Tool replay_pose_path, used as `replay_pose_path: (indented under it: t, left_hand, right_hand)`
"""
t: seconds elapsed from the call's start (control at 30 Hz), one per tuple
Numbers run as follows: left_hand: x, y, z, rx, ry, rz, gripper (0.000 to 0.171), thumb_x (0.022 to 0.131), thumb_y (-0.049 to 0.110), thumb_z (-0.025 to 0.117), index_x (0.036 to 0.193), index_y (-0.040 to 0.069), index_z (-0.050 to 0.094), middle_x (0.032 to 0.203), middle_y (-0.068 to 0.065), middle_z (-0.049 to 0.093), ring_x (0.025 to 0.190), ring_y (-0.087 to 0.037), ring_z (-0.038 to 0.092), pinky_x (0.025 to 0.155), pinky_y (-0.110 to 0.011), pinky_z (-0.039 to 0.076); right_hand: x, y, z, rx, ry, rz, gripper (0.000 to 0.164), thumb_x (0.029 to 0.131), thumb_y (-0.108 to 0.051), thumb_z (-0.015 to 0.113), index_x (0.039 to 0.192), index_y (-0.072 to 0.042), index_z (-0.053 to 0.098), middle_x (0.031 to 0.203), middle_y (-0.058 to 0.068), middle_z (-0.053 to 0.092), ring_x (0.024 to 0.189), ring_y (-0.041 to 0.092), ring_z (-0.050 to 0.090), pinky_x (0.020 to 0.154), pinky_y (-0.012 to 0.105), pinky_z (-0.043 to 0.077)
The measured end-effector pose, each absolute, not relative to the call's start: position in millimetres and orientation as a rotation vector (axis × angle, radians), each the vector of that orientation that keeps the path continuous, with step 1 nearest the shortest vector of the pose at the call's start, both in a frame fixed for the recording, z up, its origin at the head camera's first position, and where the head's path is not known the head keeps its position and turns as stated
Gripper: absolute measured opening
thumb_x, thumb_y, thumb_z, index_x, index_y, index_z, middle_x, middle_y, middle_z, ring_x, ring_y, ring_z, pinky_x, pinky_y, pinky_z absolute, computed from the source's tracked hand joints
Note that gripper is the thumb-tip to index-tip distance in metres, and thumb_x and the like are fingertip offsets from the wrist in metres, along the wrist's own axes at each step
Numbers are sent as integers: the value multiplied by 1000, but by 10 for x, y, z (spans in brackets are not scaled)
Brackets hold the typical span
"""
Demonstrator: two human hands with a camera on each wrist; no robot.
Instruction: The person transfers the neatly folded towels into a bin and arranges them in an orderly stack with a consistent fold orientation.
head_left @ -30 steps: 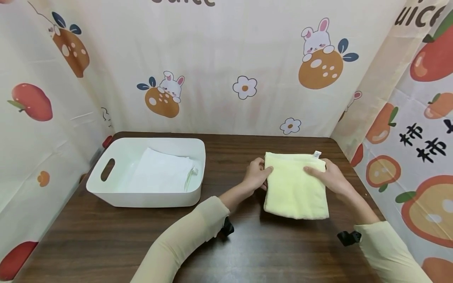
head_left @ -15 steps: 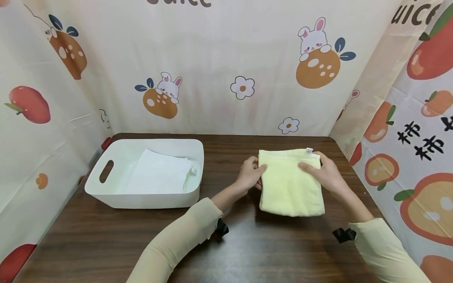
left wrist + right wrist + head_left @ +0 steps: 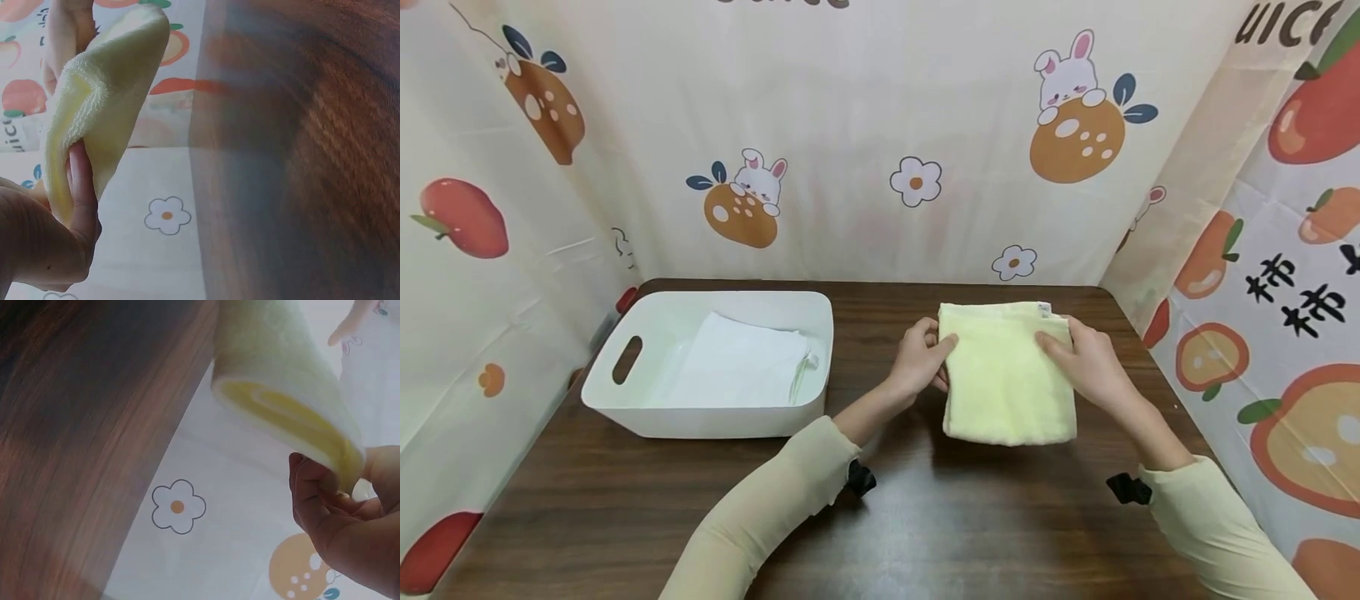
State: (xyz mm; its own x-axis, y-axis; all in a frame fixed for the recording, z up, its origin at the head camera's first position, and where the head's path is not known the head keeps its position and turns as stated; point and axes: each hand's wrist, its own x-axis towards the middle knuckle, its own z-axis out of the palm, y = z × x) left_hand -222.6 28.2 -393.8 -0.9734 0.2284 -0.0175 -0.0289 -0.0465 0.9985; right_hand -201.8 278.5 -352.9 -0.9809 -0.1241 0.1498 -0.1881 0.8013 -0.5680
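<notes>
A folded pale yellow towel (image 3: 1007, 379) hangs between both hands over the right half of the table, a small white tag at its top right corner. My left hand (image 3: 919, 358) pinches its upper left edge, thumb in front and fingers behind. On the opposite edge my right hand (image 3: 1093, 362) grips it the same way. In the left wrist view the folded layers of the towel (image 3: 112, 94) show edge-on above the left hand (image 3: 56, 231). From the right wrist, the towel (image 3: 281, 381) shows its rolled inner folds, with the right hand (image 3: 337, 519) at its corner.
A white plastic bin (image 3: 700, 423) with an oval handle hole stands at the left of the dark wooden table (image 3: 970, 533). Inside it lies a folded white cloth (image 3: 741, 367). Printed curtains (image 3: 850, 100) enclose the table at the back and sides.
Both hands have moved the yellow towel a little to the left and toward the back of the table. Their hold on it looks unchanged; the bin stays in place.
</notes>
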Motion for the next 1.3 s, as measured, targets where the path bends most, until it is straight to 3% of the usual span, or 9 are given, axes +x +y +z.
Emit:
replay_pose_path:
  t: [0.17, 0.33, 0.6, 0.8, 1.03, 1.17, 1.3]
  left_hand:
    - [-2187, 221, -3859, 264, 2046, 2157, 24, 101, 9, 60, 118, -8, 54, 71, -5, 60, 44, -13, 55, 41, -29, 52]
    - [-2197, 188, -3865, 288, 2017, 2199, 23, 101, 10, 60, 117, -6, 54, 71, -4, 60, 43, -13, 55, 41, -28, 52]
    - [-2197, 83, -3790, 316, 2110, 2173, 21, 102, 10, 60, 115, -5, 56, 72, -4, 60, 42, -13, 54, 40, -33, 51]
    - [-2212, -34, -3709, 392, 2216, 2098, 24, 103, 13, 59, 119, -4, 56, 74, -6, 61, 42, -12, 53, 38, -29, 49]
    - [-2222, -215, -3637, 357, 2340, 2054, 22, 103, 15, 59, 119, 0, 58, 74, -6, 60, 43, -16, 54, 38, -27, 47]
    - [-2236, -301, -3596, 336, 2404, 2068, 21, 103, 15, 60, 116, 0, 59, 71, -5, 58, 43, -20, 53, 37, -27, 46]
    - [-2259, -373, -3552, 298, 2442, 2086, 22, 103, 17, 60, 116, 0, 60, 70, -5, 58, 42, -16, 52, 37, -27, 46]
  right_hand:
    - [-2005, 2717, -3546, 375, -2816, 755, 33, 108, -22, 53, 127, 5, 53, 73, 14, 59, 65, 28, 52, 60, 43, 43]
    - [-1999, 2651, -3541, 404, -2781, 654, 26, 107, -17, 53, 126, 1, 49, 75, 25, 61, 61, 33, 53, 55, 52, 43]
    - [-2031, 2580, -3553, 361, -2827, 771, 34, 110, -26, 45, 130, 1, 48, 69, 13, 56, 63, 30, 52, 58, 44, 44]
    - [-2098, 2499, -3534, 337, -2854, 980, 44, 110, -34, 42, 134, 2, 48, 84, 15, 59, 74, 30, 54, 69, 44, 46]
    - [-2189, 2323, -3516, 328, -2771, 1117, 40, 108, -39, 46, 118, -1, 54, 72, 8, 47, 67, 24, 48, 65, 38, 43]
    - [-2261, 2201, -3493, 328, -2727, 1193, 40, 108, -39, 49, 116, 0, 56, 75, 10, 54, 66, 23, 53, 62, 35, 46]
    - [-2328, 2097, -3442, 367, -2711, 1236, 40, 108, -37, 49, 120, 1, 58, 79, 12, 60, 66, 22, 58, 61, 33, 48]
